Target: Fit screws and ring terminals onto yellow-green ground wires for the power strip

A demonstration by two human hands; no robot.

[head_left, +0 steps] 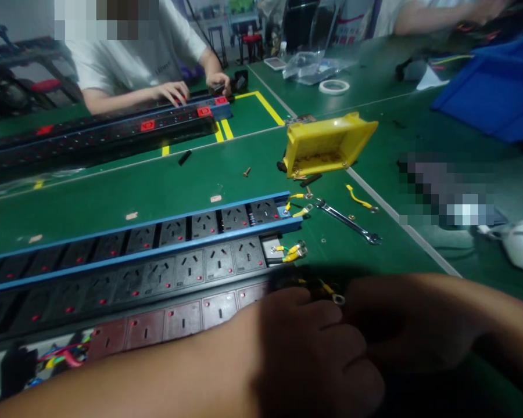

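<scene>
My left hand [318,342] is closed, its fingers curled at the near end of the brown-red socket strip [183,319]. Whatever lies inside its grip is hidden by the hand and a dark shadow. Close beside it on the right, my right hand [409,322] reaches in from the right edge; its fingers are lost in shadow. A ring terminal [339,299] on a yellow-sleeved wire shows between the two hands. Just beyond lie a black socket strip [189,270] and a blue-edged socket strip [174,231], both with yellow-sleeved wires at their right ends.
A double-ended wrench [348,222] lies near a loose yellow wire [361,198]. Behind it, a yellow bin [331,145] holding small parts stands tilted. A screw [246,172], tape roll [333,87] and blue bin [497,93] are farther off. Across the table, a person's hands [174,92] touch another strip.
</scene>
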